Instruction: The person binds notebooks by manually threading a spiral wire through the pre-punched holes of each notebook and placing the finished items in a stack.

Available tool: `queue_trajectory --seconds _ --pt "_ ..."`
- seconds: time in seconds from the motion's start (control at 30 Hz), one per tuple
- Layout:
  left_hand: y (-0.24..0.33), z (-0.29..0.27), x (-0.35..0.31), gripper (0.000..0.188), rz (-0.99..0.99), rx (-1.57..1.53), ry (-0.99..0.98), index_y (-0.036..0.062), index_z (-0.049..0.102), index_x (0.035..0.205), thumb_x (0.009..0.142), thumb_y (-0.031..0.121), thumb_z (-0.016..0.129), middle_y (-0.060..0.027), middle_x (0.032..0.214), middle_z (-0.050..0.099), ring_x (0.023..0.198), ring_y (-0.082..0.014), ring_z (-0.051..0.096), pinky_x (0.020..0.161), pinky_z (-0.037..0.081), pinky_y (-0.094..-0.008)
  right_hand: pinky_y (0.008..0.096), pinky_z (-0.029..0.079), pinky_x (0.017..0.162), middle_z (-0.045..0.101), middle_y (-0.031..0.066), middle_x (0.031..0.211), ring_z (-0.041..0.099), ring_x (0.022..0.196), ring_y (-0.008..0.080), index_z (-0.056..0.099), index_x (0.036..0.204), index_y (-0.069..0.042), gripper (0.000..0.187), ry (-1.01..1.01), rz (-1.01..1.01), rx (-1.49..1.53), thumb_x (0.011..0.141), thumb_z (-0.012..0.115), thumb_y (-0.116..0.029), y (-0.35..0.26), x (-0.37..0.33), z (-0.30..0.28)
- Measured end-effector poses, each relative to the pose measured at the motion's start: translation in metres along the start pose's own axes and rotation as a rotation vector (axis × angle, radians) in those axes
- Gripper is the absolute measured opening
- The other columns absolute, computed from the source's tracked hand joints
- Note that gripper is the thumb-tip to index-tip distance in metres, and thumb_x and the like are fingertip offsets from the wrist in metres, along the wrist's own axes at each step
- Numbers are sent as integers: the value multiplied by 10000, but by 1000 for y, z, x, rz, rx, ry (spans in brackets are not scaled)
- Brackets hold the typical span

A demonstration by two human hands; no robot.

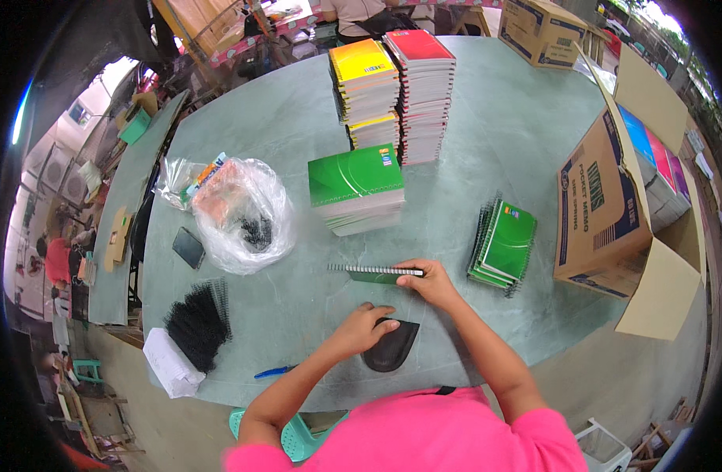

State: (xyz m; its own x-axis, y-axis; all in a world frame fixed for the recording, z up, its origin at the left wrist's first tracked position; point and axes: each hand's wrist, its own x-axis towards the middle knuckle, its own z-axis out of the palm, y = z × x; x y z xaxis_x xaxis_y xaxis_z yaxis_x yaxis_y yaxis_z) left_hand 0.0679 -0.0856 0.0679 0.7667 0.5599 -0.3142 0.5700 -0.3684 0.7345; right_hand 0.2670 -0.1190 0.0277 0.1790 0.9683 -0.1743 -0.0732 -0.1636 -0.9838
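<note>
The right hand (pixel 430 281) pinches a thin green spiral notebook (pixel 376 273) just below the green notebook stack (pixel 356 189); the left hand (pixel 361 328) presses flat, fingers spread, on a black pouch (pixel 391 346). The notebook looks light and floppy, best held by its stiff wire spine.

A bright pink short-sleeved top (pixel 424 436) fills the view at six o'clock; both forearms are bare, without watch or rings.

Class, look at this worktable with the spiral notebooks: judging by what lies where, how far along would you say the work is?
Done, it seems: tall stacks of bound notebooks, a green stack and a small green pile. In hand: the right hand holds a green notebook by its spiral edge; the left hand rests on a black pouch. Probably left: loose black spiral coils beside the white paper stack.
</note>
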Motion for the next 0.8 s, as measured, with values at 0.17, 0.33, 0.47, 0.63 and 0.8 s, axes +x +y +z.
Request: queue_trajectory --seconds 0.17,0.33,0.47,0.63,0.8 --pt "30 -25 19 282 435 423 511 104 633 1027 793 260 634 -121 921 574 870 -295 533 751 409 -388 222 464 694 658 19 896 575 791 76 665 925 -32 119 -34 -231 232 810 648 -60 -5 -4 2" --pt "14 -35 41 241 298 619 336 99 611 972 794 262 626 -91 931 570 895 -280 524 722 406 -412 223 462 717 654 57 932 575 820 85 647 938 -7 123 2 -150 148 824 615 -40 -9 -10 1" --pt "32 -31 46 250 358 501 418 87 587 929 791 292 624 -98 920 563 874 -294 525 707 412 -423 224 454 714 660 49 890 574 791 91 643 953 -4 153 80 -74 79 808 633 -52 16 -19 -3" --pt "26 -31 54 273 318 457 265 70 570 907 780 303 632 -121 904 549 863 -328 517 703 422 -433 244 456 685 670 33 811 576 726 80 655 956 -37 156 88 -143 -139 822 637 -114 21 -24 -6" --pt "31 -32 62 277 254 425 48 57 572 904 757 271 668 -141 942 546 878 -340 516 718 425 -445 259 463 685 682 73 823 607 737 95 663 972 -57 171 98 -144 -167 830 624 -144 27 -24 -4"
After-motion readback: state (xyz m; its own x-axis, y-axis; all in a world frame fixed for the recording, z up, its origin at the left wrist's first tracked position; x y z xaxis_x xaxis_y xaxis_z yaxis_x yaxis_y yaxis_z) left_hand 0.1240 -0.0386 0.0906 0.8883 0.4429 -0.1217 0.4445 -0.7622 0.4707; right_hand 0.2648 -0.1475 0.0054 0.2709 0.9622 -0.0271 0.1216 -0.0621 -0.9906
